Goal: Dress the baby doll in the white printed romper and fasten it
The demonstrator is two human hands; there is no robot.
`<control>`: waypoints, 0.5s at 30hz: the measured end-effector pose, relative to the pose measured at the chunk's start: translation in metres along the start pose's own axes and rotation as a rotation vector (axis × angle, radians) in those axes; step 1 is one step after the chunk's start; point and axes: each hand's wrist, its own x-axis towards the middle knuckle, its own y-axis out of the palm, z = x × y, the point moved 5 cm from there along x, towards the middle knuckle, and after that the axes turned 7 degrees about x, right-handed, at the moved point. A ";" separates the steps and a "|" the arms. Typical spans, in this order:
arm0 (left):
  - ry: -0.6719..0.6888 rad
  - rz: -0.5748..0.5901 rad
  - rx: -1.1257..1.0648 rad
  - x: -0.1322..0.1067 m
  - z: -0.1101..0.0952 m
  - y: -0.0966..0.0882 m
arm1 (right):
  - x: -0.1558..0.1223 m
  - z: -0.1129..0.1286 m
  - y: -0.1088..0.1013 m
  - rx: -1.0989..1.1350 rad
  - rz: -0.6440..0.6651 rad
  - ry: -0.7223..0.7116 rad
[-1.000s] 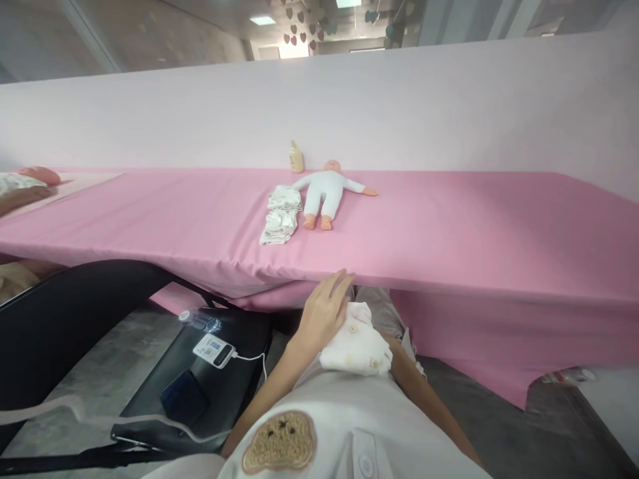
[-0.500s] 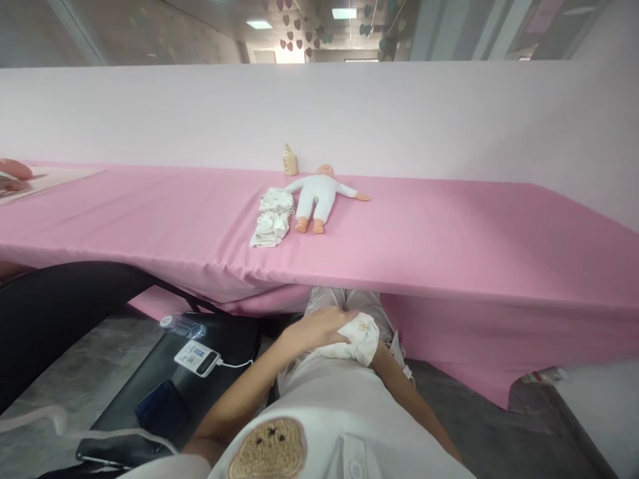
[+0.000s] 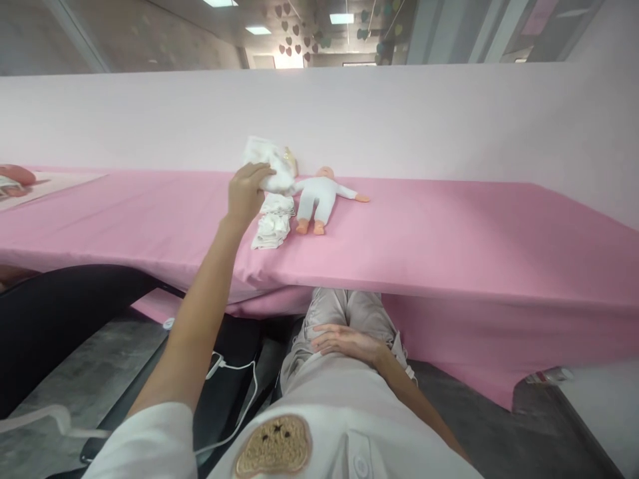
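Head view: left hand (image 3: 245,193) pinched white cloth (image 3: 267,154), spread just beyond fingertips; probably light, soft, limp, best held by edge. Right hand (image 3: 347,342) lay loose, holding nothing visible.

Across middle: long table draped in plain pink fabric (image 3: 449,233), with folds at front edge. Behind, low smooth white wall (image 3: 424,120); above that, dangling small heart-shaped decorations (image 3: 298,48) near bright rectangular ceiling light (image 3: 342,18). Far left: pale flat mat (image 3: 74,185) under pinkish rounded doll head (image 3: 17,174) (only partly in view). Lower left: curved black chair back (image 3: 74,313), dark flat seat (image 3: 224,402), thin white cord (image 3: 239,365) joined to small white device (image 3: 214,365), mostly hidden. Below, mottled grey floor (image 3: 479,399).
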 end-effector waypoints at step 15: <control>-0.154 0.768 0.086 -0.005 0.062 0.133 | 0.005 -0.011 -0.014 -0.069 -0.045 -0.047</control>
